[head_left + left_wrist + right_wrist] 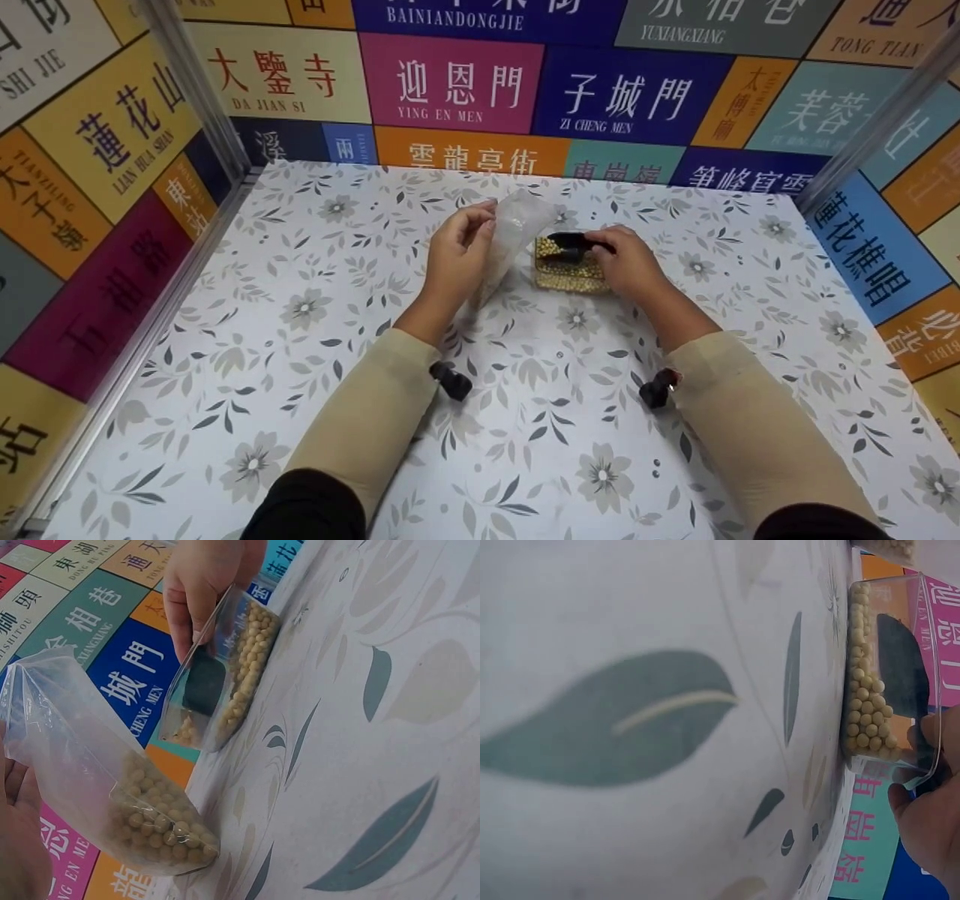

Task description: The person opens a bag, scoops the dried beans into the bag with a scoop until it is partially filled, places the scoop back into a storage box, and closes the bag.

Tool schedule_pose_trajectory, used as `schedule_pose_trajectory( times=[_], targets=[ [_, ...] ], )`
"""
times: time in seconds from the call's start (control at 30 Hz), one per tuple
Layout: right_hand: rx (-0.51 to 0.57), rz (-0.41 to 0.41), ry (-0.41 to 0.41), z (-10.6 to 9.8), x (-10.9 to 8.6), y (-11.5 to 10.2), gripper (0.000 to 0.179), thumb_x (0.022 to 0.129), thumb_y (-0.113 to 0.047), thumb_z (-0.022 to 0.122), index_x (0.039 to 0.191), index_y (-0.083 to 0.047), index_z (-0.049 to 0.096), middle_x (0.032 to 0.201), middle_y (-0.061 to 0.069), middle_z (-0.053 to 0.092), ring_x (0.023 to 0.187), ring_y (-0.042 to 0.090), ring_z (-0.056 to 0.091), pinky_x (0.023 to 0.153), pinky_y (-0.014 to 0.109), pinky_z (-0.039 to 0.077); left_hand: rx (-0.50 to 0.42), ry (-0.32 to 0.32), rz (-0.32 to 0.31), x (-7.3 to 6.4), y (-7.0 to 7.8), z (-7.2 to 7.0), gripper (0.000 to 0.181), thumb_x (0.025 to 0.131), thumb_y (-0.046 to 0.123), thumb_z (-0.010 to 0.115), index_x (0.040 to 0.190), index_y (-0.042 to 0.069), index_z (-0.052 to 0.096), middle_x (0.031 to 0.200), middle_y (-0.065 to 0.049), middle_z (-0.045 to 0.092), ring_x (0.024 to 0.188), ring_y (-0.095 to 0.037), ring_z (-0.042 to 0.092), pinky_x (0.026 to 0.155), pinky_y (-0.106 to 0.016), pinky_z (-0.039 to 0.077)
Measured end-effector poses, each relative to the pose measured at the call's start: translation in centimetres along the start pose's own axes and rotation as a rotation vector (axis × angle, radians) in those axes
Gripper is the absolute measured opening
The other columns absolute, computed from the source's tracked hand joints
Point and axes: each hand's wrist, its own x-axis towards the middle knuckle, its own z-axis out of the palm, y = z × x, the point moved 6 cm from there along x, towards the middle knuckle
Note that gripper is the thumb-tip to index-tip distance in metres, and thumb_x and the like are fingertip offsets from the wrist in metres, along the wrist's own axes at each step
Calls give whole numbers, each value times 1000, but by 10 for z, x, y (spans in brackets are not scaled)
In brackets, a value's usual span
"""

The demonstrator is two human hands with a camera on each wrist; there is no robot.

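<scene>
My left hand point(456, 255) holds up the top of a clear plastic bag point(516, 223). Soybeans point(161, 821) fill the bag's lower end, which sits low by the tabletop in the left wrist view. To its right stands a clear rectangular box point(571, 285), partly filled with soybeans point(868, 709). Inside the box, a black scoop point(564, 252) is tilted over the beans. My right hand point(631, 264) grips the scoop's handle at the box's right rim, and the fingers hide most of that handle.
A white cloth with grey flowers and leaves covers the table point(517, 420). Panels with coloured street-name signs point(450, 82) wall in the back and both sides. Metal posts point(196, 90) stand at the corners. Small black devices point(452, 381) are strapped at both wrists.
</scene>
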Motion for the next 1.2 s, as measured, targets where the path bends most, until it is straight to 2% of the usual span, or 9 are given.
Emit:
schedule_pose_trajectory(
  times=[0.23,0.43,0.63,0.77,0.93,1.2],
  targets=[
    [68,23,24,-3,-4,6,33,103,-20,50,136,-17,59,139,7,52,134,27,46,113,48,39,-2,-5,-7,0,0,1,14,98,9,57,105,-2,63,130,-11,66,124,-16,61,103,-24,50],
    [181,40,58,-9,-9,12,33,103,-24,51,135,-21,59,143,3,50,138,24,44,113,45,40,36,-2,-21,0,-2,1,13,99,11,57,106,3,63,130,-6,66,124,-13,60,104,-24,50],
    [283,52,91,-17,-15,18,34,103,-24,51,135,-18,59,141,4,52,134,21,47,112,41,42,2,-14,-14,1,-4,1,13,100,12,56,106,3,63,131,-8,66,125,-15,59,105,-23,49],
    [291,42,109,-22,-16,17,33,103,-24,52,135,-17,60,139,3,53,132,19,49,109,38,43,-16,-16,-7,1,-5,1,14,100,11,55,106,1,63,131,-9,65,126,-15,59,105,-22,49],
    [251,18,149,-32,-16,11,33,103,-25,53,134,-18,61,137,2,54,129,18,50,107,37,44,-13,-12,-10,1,-5,1,14,100,11,56,106,1,63,130,-9,65,125,-15,60,104,-23,50],
    [189,8,185,-60,-18,-16,37,103,-36,49,138,-26,57,140,-1,51,128,16,50,104,39,46,-22,-12,-21,0,-4,0,14,100,10,56,106,0,63,131,-10,65,125,-16,60,104,-22,49]
  ],
)
